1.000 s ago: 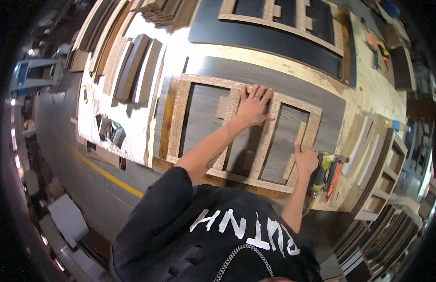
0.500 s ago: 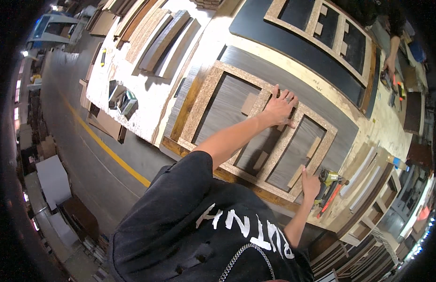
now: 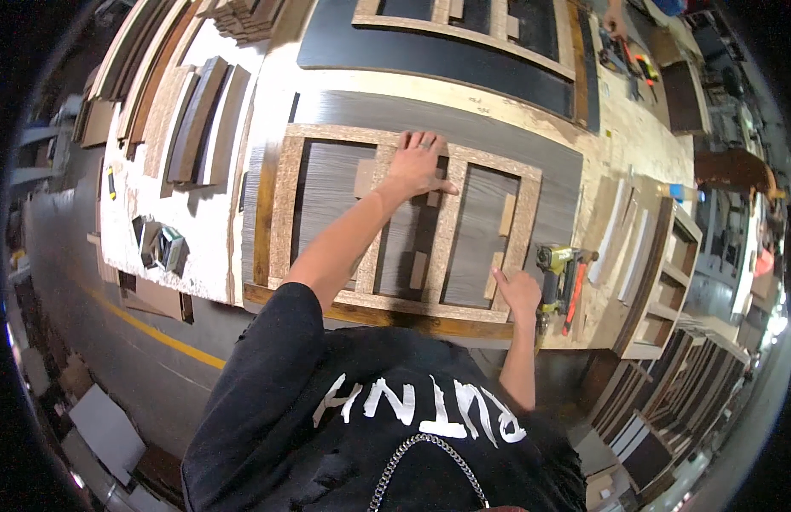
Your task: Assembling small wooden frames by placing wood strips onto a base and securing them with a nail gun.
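Note:
A particleboard frame with upright dividers lies on a grey wood-grain panel. Over its far rail, near the middle, my left hand has its fingers hooked, with the thumb against a divider. My right hand grips the right side bar near its front end, thumb pointing up along the inner edge; its fingers are partly hidden. Small wooden blocks stand along the bars, one left of my left hand and another by my right thumb. Brown strips edge the panel at the left and front.
Right of the panel lie a green nail gun and an orange-handled tool. Beyond, a second frame rests on a dark panel. Boards are stacked at the left. Another person's hand shows at the far right.
The view has turned and shifted, so the bench looks straighter and further left. Both hands stay at about the same places on the frame.

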Demonstrator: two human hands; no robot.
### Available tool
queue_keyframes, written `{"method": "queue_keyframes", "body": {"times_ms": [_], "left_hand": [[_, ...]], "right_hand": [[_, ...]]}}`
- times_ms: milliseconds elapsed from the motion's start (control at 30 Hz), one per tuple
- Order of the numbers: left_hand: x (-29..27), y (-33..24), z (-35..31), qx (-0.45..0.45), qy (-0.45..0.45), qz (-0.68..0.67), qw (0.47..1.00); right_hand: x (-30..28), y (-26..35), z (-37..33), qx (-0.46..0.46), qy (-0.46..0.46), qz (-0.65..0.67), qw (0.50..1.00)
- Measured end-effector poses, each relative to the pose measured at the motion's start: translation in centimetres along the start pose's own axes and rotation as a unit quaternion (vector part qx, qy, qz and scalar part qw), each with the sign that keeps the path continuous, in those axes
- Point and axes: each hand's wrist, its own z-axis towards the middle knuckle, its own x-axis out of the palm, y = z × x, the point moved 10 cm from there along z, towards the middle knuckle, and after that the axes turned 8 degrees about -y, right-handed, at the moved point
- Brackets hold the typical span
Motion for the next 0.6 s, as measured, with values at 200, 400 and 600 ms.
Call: {"method": "queue_keyframes", "body": {"times_ms": [200, 400, 600], "left_hand": [[2.0, 0.2, 0.4, 0.003, 0.007, 0.004, 1.0], [-1.4, -0.1, 1.1, 0.009, -0.039, 0.027, 0.999], [1.3, -0.1, 0.0, -0.011, 0.019, 0.016, 1.0]], "right_hand": [[-1.7, -7.7, 1.4, 0.111, -0.016, 0.223, 0.968], [-5.2, -12.1, 1.8, 0.079, -0.191, 0.08, 0.975], [-1.8, -10.6, 2.2, 0.108, -0.134, 0.152, 0.973]]}}
